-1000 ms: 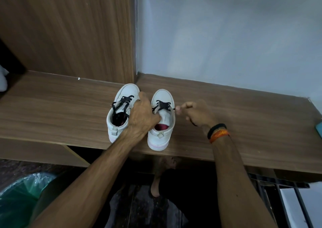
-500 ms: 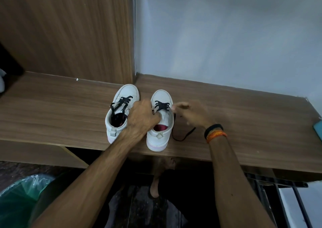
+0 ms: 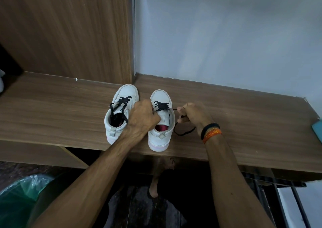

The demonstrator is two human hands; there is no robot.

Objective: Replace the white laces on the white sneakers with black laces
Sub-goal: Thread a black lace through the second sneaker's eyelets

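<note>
The right hand (image 3: 193,113) has curled again round the black lace (image 3: 183,131), drawing its slack loop shorter.

A brown wood-grain surface (image 3: 52,109) meets a tall wood-grain side panel (image 3: 69,27) and a pale grey-blue painted wall (image 3: 226,35), above a dark stone floor (image 3: 142,208) in dim light.

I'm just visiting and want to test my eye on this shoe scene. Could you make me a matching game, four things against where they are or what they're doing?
Things:
1. left shoe
2. right shoe
3. right hand
4. bin bag

States:
A. green, low at the left
B. pinching a black lace
C. held by the left hand
D. laced to the top, untouched

Pairs: 1-D, 2-C, 3-B, 4-A
</note>
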